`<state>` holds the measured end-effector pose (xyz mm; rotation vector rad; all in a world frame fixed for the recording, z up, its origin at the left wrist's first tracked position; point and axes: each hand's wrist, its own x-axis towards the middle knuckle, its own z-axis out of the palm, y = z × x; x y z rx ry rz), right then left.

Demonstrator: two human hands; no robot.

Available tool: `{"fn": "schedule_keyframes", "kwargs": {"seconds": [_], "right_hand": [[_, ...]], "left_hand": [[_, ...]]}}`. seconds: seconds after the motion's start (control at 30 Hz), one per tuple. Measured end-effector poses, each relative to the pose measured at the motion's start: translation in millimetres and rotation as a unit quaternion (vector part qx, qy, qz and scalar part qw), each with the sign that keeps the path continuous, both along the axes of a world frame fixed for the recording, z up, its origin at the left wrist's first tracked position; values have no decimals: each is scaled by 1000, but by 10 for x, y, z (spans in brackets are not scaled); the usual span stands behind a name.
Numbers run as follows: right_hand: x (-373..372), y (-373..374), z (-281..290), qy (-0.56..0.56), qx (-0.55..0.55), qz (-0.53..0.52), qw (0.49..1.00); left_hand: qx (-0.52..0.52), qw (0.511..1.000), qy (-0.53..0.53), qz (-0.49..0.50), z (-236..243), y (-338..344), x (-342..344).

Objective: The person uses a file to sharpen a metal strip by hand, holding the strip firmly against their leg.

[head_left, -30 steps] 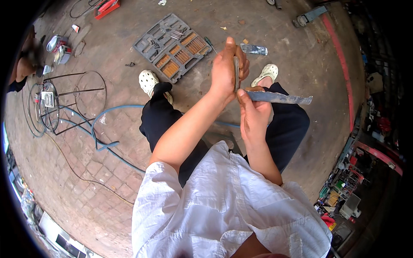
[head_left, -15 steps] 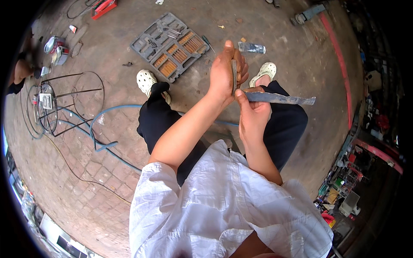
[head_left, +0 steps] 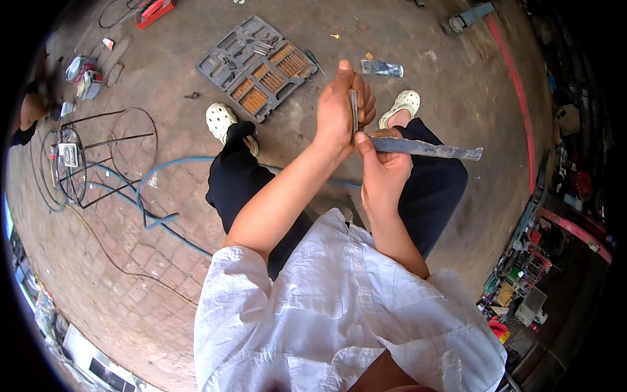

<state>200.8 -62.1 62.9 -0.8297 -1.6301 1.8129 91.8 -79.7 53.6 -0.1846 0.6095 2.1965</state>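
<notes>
My left hand [head_left: 338, 114] is raised in front of me, fingers closed around a narrow metal piece [head_left: 354, 108] that stands along its palm. Just below it, my right hand [head_left: 382, 173] grips a long, flat grey strip [head_left: 437, 148] with a ragged, pale edge, pointing out to the right. The strip's left end meets the lower end of the metal piece by my right thumb; whether they touch is unclear. Beyond my hands an open grey tool case [head_left: 232, 51] with rows of orange-brown pieces lies on the floor, beside a screwdriver [head_left: 311, 56] and a short flat piece [head_left: 382, 68].
At the left are blue hose [head_left: 157, 171], a wire frame [head_left: 115, 139], containers [head_left: 91, 85] and another person's arm [head_left: 31, 111]. A red toolbox [head_left: 153, 13] lies at the top. A red strip [head_left: 516, 91] and cluttered equipment [head_left: 530, 307] line the right side.
The view has shifted slightly, the floor items sitting a little higher and further left. My hands keep their grips, and the strip's far end reaches slightly further right.
</notes>
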Motion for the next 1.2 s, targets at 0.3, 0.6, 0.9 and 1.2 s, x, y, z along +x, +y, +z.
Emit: {"fn": "schedule_keyframes", "kwargs": {"seconds": [0.3, 0.6, 0.9, 1.2], "right_hand": [[-2, -50, 46, -13, -23, -11, 1000], [32, -76, 17, -5, -17, -2, 1000], [-66, -73, 76, 17, -45, -2, 999], [-56, -99, 86, -3, -19, 6, 1000]], "left_hand": [[18, 1000, 2, 14, -21, -25, 15], [5, 1000, -13, 14, 8, -72, 47], [5, 999, -13, 29, 8, -78, 92], [-9, 1000, -12, 23, 19, -107, 90]]}}
